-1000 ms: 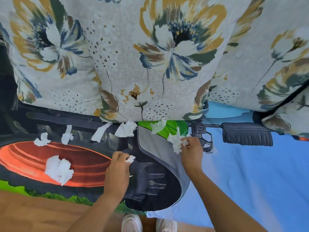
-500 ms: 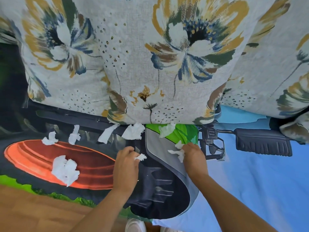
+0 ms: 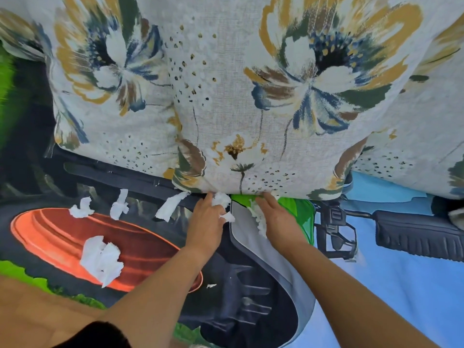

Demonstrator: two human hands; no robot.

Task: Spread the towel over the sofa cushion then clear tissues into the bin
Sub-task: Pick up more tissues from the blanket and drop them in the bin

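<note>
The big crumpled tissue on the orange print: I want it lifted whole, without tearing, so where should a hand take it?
Pinch the big crumpled tissue from above at its bunched middle, where the two lobes meet and the folds stand up off the towel. The thin lower tip looks likelier to tear. It lies clear of the other scraps, nearer the left hand.

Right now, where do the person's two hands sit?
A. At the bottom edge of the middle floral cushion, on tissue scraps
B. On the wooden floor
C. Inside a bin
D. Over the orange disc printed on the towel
A: the left hand and right hand both reach to the lower edge of the floral cushion, each on white tissue scraps lying on the printed towel.
</note>
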